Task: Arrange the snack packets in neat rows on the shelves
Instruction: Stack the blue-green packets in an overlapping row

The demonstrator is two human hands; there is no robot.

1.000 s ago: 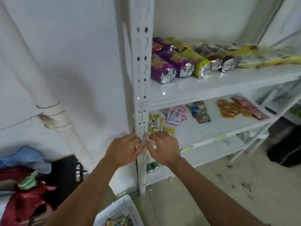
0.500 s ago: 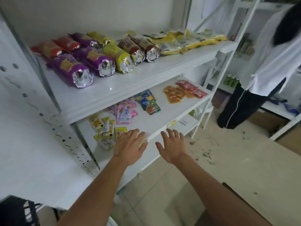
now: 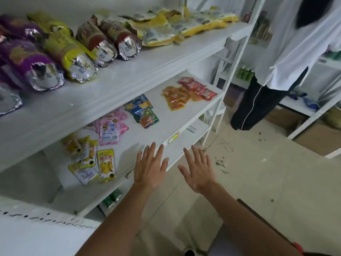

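On the middle white shelf (image 3: pixel 162 126), small flat snack packets lie in loose clusters: yellow mango packets (image 3: pixel 106 165) near the left front edge, pink packets (image 3: pixel 108 132) behind them, blue-and-green packets (image 3: pixel 142 111) toward the middle, and orange packets (image 3: pixel 175 98) with red packets (image 3: pixel 198 88) at the right end. On the upper white shelf (image 3: pixel 129 71) lie purple foil tubes (image 3: pixel 31 65), a yellow foil tube (image 3: pixel 70 58), brown-red foil tubes (image 3: pixel 112 39) and flat yellow-and-white bags (image 3: pixel 175 23). The left hand (image 3: pixel 149 167) hovers over the middle shelf's front edge, fingers straight and spread, holding nothing. The right hand (image 3: pixel 199 169), just beside it, fingers likewise spread and empty, hangs past that edge. Green cans (image 3: pixel 112 198) sit on a lower shelf. A person in a white shirt and black trousers (image 3: pixel 287 58) stands at right on the pale tiled floor (image 3: pixel 258 172).
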